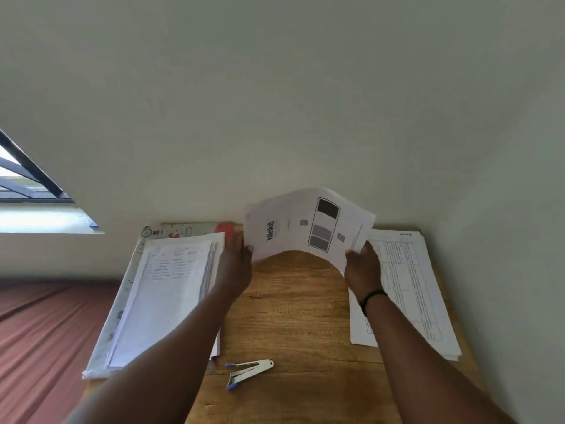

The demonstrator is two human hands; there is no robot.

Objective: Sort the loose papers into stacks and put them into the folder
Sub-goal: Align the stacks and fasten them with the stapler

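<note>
A bundle of white printed sheets (pixel 308 223) with a "blinkit" logo and grey boxes arches above the far middle of the wooden table (pixel 293 316). My left hand (pixel 237 264) grips its left edge and my right hand (pixel 362 264) grips its right edge. On the left lies a patterned folder (pixel 122 304) with a stack of printed papers (pixel 171 289) on it. A second stack of sheets with printed tables (pixel 409 283) rests on the table's right side, partly hidden by my right arm.
An open stapler (pixel 249 372) with blue ends lies near the table's front middle. A plain wall stands right behind the table. A reddish-brown cloth surface (pixel 39 332) lies to the left, and a window (pixel 27 185) is at the far left.
</note>
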